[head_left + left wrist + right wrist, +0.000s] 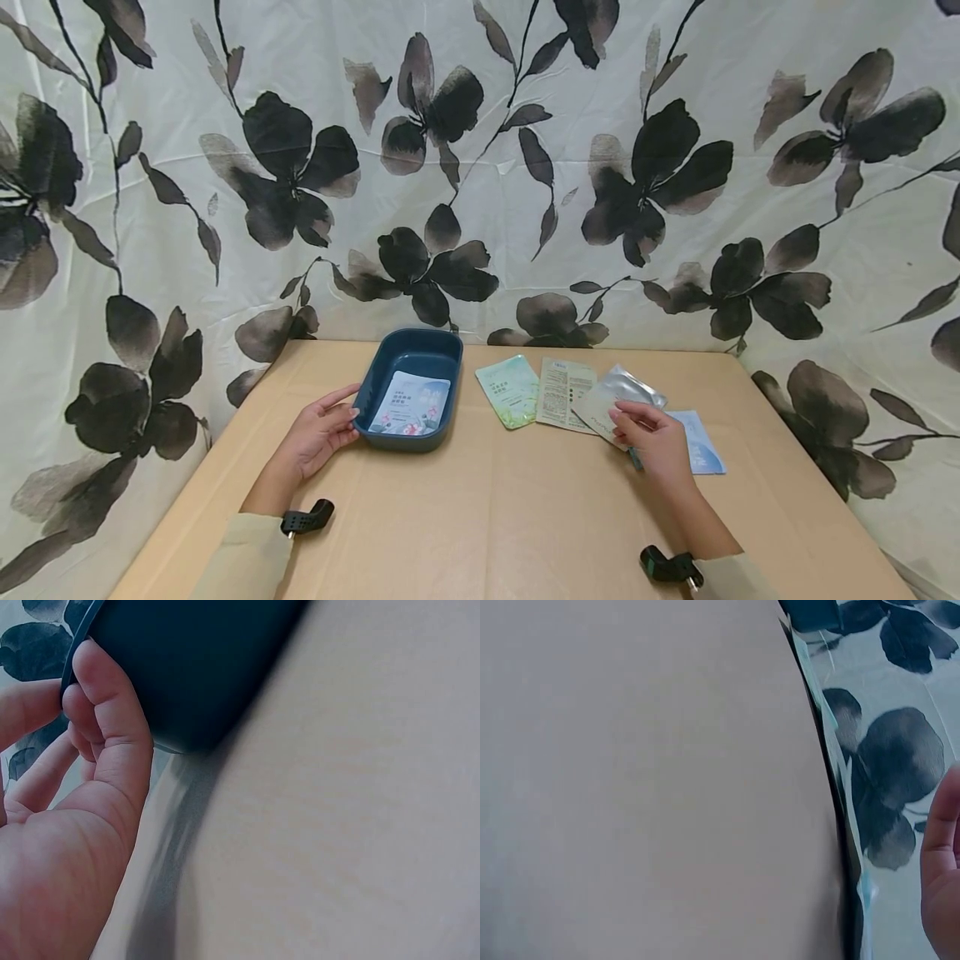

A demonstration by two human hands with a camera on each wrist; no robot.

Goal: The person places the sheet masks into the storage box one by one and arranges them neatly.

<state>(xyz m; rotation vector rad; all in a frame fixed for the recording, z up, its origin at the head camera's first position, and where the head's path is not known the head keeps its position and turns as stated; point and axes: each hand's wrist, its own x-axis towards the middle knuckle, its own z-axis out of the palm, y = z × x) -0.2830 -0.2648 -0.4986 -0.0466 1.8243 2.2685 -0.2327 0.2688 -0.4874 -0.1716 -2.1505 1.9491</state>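
Note:
My left hand [318, 442] grips the left rim of a dark blue plastic tub [401, 443]. In the left wrist view the thumb [112, 697] lies along the tub's outer wall, with fingertips at the rim. A white and pale blue face mask sachet [411, 400] with a flower print lies inside the tub. My right hand [656, 446] pinches the edge of a cream sachet [596, 410] on the right. Silver foil [633, 383] shows just behind it. The right wrist view catches only part of that hand [941, 877] at its edge.
Left of the right hand lie a green sachet [508, 390] and a cream printed sachet [562, 393]. A light blue sachet [703, 446] lies partly hidden behind that hand. Everything rests on a light wooden table [480, 517], with a floral curtain [480, 192] at its far edge.

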